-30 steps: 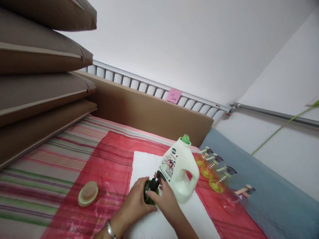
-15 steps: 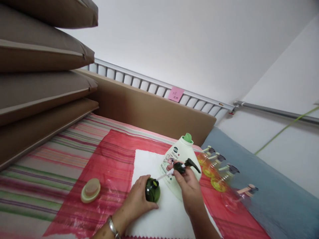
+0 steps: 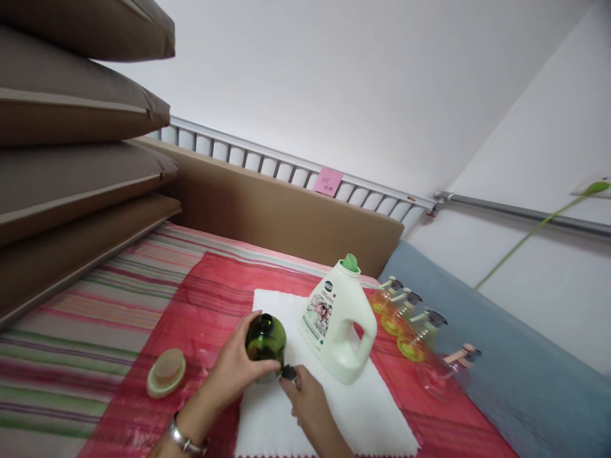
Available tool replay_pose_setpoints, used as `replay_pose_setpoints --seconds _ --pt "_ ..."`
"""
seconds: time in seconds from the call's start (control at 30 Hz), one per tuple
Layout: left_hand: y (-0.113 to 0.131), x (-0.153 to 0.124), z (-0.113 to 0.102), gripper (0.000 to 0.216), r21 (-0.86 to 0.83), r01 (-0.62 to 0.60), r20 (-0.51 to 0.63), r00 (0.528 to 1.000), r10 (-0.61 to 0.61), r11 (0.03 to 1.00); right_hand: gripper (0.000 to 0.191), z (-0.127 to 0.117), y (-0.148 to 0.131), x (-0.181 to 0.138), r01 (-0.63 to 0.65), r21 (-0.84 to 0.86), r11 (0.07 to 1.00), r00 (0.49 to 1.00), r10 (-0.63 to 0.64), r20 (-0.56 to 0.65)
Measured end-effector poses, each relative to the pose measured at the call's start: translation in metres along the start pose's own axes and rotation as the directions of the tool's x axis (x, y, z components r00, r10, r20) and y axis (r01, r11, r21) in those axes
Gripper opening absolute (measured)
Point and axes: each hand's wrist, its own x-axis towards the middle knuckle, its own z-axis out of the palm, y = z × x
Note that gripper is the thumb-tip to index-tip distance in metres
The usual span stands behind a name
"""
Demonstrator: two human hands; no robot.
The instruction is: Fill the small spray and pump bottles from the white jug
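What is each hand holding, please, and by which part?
Left hand: round dark green bottle, by its side. Right hand: small black cap, pinched in its fingertips.

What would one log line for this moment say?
left hand: grips green bottle | right hand: holds black pump | green bottle: pump off | nearby: white jug

We see a white plastic detergent jug [image 3: 337,331] standing on a white cloth [image 3: 367,410], a row of clear pump bottles [image 3: 405,318] to its right, a round beige lid [image 3: 166,372] near left, and brown cushions [image 3: 71,159] stacked far left.
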Motion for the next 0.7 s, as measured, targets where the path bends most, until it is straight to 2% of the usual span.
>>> replay_pose_setpoints --seconds 0.1,0.27,0.4,0.5,0.57,0.63,0.7 --pt "0.003 0.001 -0.003 0.078 0.029 -0.027 -0.061 0.998 0.029 0.999 0.012 0.013 -0.007 -0.005 0.077 -0.097 0.992 0.997 -0.079 -0.018" --pt "0.006 0.0 -0.001 0.077 0.036 -0.053 -0.105 0.993 0.057 0.998 0.023 0.02 -0.014 -0.001 0.057 -0.245 0.968 0.998 -0.065 -0.022" --pt "0.006 -0.003 0.004 0.077 0.026 -0.048 -0.099 0.994 0.05 0.999 0.027 0.016 -0.014 0.002 0.037 -0.282 0.959 0.999 -0.043 -0.017" --pt "0.002 -0.004 0.007 0.077 0.027 -0.055 -0.091 0.994 0.057 0.998 0.025 0.004 -0.012 -0.001 0.07 -0.247 0.966 0.997 -0.077 -0.016" --pt "-0.001 -0.006 0.011 0.077 0.013 -0.055 -0.078 0.995 0.056 0.998 0.031 -0.007 -0.008 -0.005 0.115 -0.111 0.987 0.993 -0.117 -0.012" --pt "-0.002 -0.01 0.016 0.078 -0.015 -0.037 -0.053 0.998 0.036 0.999 0.039 -0.02 -0.002 -0.012 0.076 0.186 0.98 0.996 -0.082 0.028" --pt "-0.001 -0.016 0.025 0.08 -0.063 -0.012 -0.023 1.0 0.011 0.998 0.045 -0.032 0.003 -0.023 -0.062 0.517 0.854 0.987 -0.025 0.158"
